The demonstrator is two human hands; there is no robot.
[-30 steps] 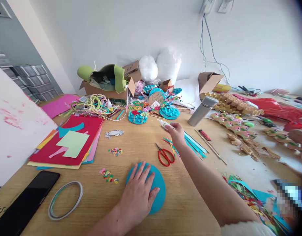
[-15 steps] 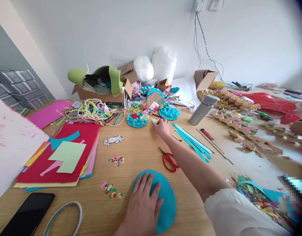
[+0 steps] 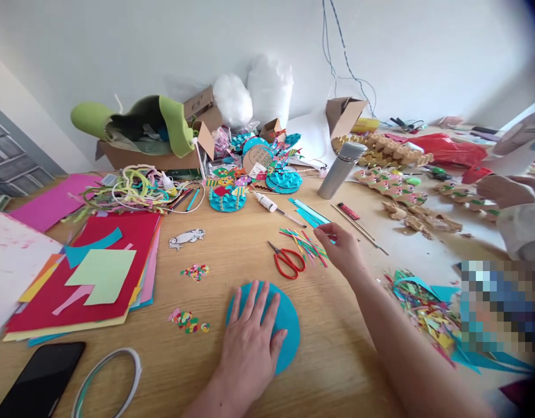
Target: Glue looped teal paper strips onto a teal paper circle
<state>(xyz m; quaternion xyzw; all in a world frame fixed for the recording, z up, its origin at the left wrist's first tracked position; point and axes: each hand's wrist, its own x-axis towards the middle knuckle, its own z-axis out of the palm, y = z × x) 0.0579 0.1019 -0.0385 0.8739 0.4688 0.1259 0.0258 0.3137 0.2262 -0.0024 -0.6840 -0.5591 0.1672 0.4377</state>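
Observation:
Flat on a blue paper circle (image 3: 288,331) rests my left hand (image 3: 252,331), its fingers spread. My right hand (image 3: 339,247) is pinched at the near end of the long blue paper strips (image 3: 308,212); what lies between its fingertips is too small to make out. Just left of that hand is a pile of thin coloured strips (image 3: 306,245). Red-handled scissors (image 3: 288,262) lie beside the pile. A white glue bottle (image 3: 266,202) lies farther back, next to a thin pen-like tool (image 3: 291,218). Small paper dots (image 3: 196,271) and a paper cutout (image 3: 187,238) are at the left.
A grey flask (image 3: 339,174) stands behind the strips. Stacked coloured paper (image 3: 97,232) and a phone (image 3: 43,377) lie left. Finished blue crafts (image 3: 227,198) sit at the back. Paper scraps (image 3: 428,316) lie right, and another person's hand (image 3: 502,191) shows at the right edge.
My right hand has moved from the glue bottle back toward me and right, to the blue strips. The thin coloured strips now show. The view has shifted right; my left hand stays on the circle.

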